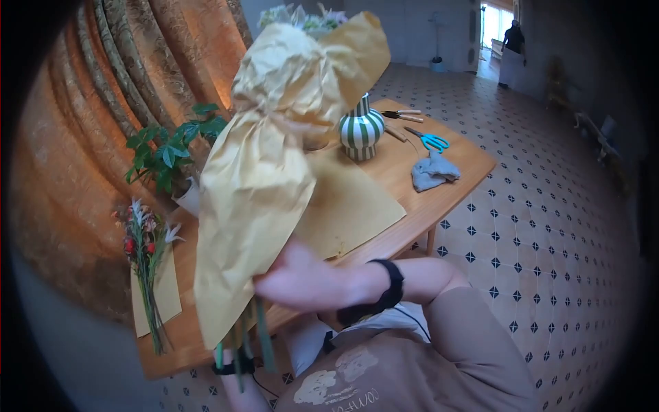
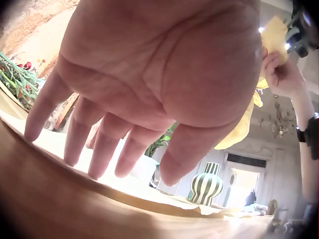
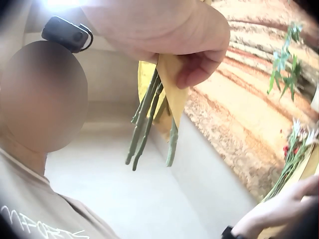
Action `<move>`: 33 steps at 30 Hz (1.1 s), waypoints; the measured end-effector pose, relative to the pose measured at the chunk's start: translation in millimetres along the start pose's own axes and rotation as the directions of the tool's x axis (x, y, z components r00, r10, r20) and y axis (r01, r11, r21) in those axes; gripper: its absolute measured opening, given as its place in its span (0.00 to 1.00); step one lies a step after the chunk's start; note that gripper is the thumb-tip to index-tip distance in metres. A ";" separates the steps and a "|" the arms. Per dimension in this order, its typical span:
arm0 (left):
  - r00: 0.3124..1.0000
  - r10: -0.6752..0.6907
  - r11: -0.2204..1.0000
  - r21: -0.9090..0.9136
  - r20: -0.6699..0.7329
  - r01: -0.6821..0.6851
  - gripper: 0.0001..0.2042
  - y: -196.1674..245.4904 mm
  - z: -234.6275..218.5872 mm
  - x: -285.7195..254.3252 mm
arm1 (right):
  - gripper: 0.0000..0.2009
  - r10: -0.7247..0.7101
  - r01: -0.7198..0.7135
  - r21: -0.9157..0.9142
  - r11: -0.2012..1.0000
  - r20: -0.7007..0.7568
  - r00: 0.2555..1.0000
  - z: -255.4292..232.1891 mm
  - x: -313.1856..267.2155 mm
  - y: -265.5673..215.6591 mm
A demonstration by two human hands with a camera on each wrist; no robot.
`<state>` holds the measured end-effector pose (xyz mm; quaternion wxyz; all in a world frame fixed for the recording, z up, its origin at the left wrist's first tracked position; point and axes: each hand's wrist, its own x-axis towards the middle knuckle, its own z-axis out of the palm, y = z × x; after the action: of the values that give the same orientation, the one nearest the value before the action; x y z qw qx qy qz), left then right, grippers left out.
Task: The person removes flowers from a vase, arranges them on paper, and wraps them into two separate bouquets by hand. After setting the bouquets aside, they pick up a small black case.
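My right hand (image 1: pixel 302 275) grips a bouquet wrapped in crumpled yellow kraft paper (image 1: pixel 257 172) near its lower end, raised in front of me. Pale flowers (image 1: pixel 302 17) show above the paper. In the right wrist view the fingers curl round the paper, and bare green stems (image 3: pixel 144 119) stick out below. My left hand (image 2: pixel 149 74) has its fingers extended and spread at the table's edge, holding nothing; wrapping hides it in the head view. Nearest to it lies a bunch of red and white flowers (image 1: pixel 146 254) on a paper sheet.
Another kraft sheet (image 1: pixel 360 213) covers the table's middle. Behind stand a green-striped vase (image 1: pixel 362 130) and a leafy potted plant (image 1: pixel 168 154). Turquoise scissors (image 1: pixel 432 141), wooden-handled tools (image 1: pixel 401 115) and a grey cloth (image 1: pixel 434 172) lie at the right. A curtain (image 1: pixel 75 158) hangs beyond the left side.
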<state>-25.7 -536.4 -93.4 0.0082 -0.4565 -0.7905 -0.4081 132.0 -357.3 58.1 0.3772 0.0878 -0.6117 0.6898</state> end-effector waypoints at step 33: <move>0.935 -0.278 0.942 0.255 0.220 0.220 0.16 2.7 -0.5 40.1 | 0.22 0.702 -0.804 -0.228 0.549 -0.396 0.592 -556.8 -70.8 -75.0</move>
<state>-47.3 -507.3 -76.0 -0.0929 -0.3966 -0.8779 -0.2517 418.1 117.8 -56.3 0.1267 -0.3517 -0.6563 0.6553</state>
